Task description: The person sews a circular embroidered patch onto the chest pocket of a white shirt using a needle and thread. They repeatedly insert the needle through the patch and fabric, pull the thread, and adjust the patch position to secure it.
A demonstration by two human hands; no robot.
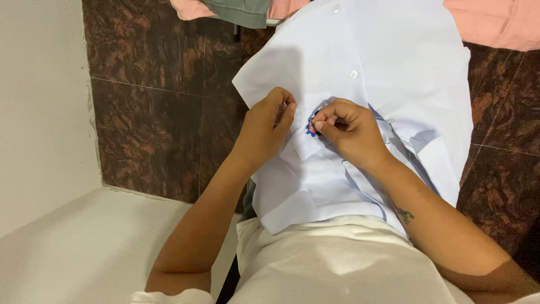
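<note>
A white button-up shirt (382,67) lies spread over my lap and the dark floor. On its chest pocket sits a small blue and red badge (311,126). My right hand (346,132) pinches that badge between thumb and fingertips. My left hand (267,126) is closed on a fold of the shirt fabric just left of the pocket, a few centimetres from the badge. The badge is mostly hidden by my right fingers.
Brown marbled floor tiles (152,112) lie under the shirt. A white wall (39,101) and a white ledge (84,247) are at the left. Pink cloth (495,22) and a grey-green garment (239,11) lie at the top.
</note>
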